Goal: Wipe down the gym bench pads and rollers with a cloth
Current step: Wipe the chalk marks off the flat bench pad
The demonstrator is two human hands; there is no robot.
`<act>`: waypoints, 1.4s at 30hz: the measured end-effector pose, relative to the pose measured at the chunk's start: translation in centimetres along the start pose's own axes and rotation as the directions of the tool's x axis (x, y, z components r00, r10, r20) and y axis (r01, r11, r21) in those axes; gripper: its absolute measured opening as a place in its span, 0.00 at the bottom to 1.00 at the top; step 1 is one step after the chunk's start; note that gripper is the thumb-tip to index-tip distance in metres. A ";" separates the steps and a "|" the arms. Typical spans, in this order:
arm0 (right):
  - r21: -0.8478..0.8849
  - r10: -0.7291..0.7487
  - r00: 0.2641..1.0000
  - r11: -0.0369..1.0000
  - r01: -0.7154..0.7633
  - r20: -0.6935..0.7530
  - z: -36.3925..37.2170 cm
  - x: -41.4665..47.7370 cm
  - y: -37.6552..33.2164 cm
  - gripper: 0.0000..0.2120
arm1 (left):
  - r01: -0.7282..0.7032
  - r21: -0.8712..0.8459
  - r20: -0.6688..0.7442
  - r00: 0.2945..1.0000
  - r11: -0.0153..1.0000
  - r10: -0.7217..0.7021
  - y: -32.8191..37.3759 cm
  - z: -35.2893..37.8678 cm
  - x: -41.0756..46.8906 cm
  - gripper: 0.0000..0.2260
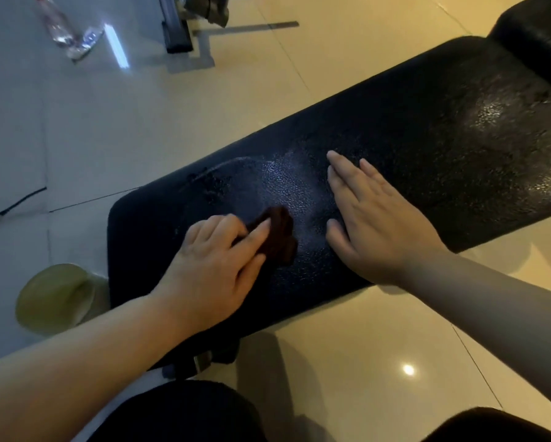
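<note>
A long black textured bench pad runs from the lower left to the upper right. A second black pad adjoins it at the top right corner. My left hand grips a small dark brown cloth and holds it against the near end of the pad. Its fingers curl over the cloth. My right hand lies flat on the pad just right of the cloth, fingers straight and spread. A wet sheen shows on the pad between and beyond the hands.
Glossy beige floor tiles surround the bench. A clear plastic bottle lies on the floor at the top left, beside a metal equipment base. A greenish round container sits left of the bench's near end. My dark-clad knees fill the bottom edge.
</note>
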State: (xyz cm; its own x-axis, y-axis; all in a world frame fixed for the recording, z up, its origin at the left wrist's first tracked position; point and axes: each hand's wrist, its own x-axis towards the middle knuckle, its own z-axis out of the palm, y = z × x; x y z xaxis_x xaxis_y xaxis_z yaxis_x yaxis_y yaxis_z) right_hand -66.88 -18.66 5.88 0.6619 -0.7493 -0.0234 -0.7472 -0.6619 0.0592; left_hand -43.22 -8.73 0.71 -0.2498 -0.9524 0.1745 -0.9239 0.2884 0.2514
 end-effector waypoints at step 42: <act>0.098 0.313 0.938 0.949 -0.301 -0.149 2.3 1.2 -4.1 0.34 | 0.019 -0.228 -0.002 1.000 0.973 -0.020 -4.9 0.9 7.8 0.17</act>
State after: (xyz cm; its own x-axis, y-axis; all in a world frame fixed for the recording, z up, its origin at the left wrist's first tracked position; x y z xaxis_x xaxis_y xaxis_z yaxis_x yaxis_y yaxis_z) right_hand -63.14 -16.85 3.32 0.3958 -0.9068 0.1452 -0.9139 -0.4045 -0.0349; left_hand -40.94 -17.69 0.04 -0.2309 -0.9578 0.1712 -0.8380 0.2852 0.4652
